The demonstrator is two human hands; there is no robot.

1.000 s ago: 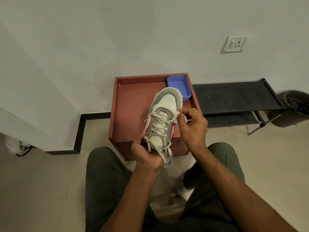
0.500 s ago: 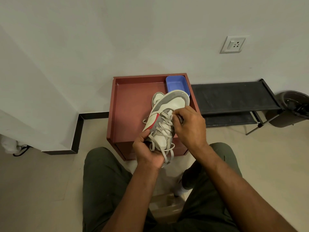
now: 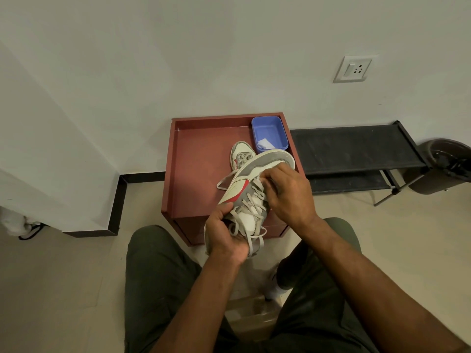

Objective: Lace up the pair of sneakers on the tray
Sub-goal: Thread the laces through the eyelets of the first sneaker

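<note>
We see a white wall (image 3: 178, 59) filling the upper half of the frame, with a socket plate (image 3: 353, 69) at upper right. Right of centre a black shoe rack (image 3: 356, 146) stands on the floor, a dark bin (image 3: 444, 164) beside it at the right edge. At centre sits the red-brown tray (image 3: 196, 159), topping a small cabinet that serves as our worktop. In the tray's far right corner is a blue tub (image 3: 270, 131). The held sneaker (image 3: 244, 189), white and grey with a red stripe, tilts over the tray's near right part, toe toward the tub. The second sneaker (image 3: 240, 155) lies on the tray just behind it. Our left hand (image 3: 224, 235) grips the held sneaker's heel end, fingers curled round it. Our right hand (image 3: 288, 192) pinches the lace (image 3: 251, 202) near the upper eyelets.
</note>
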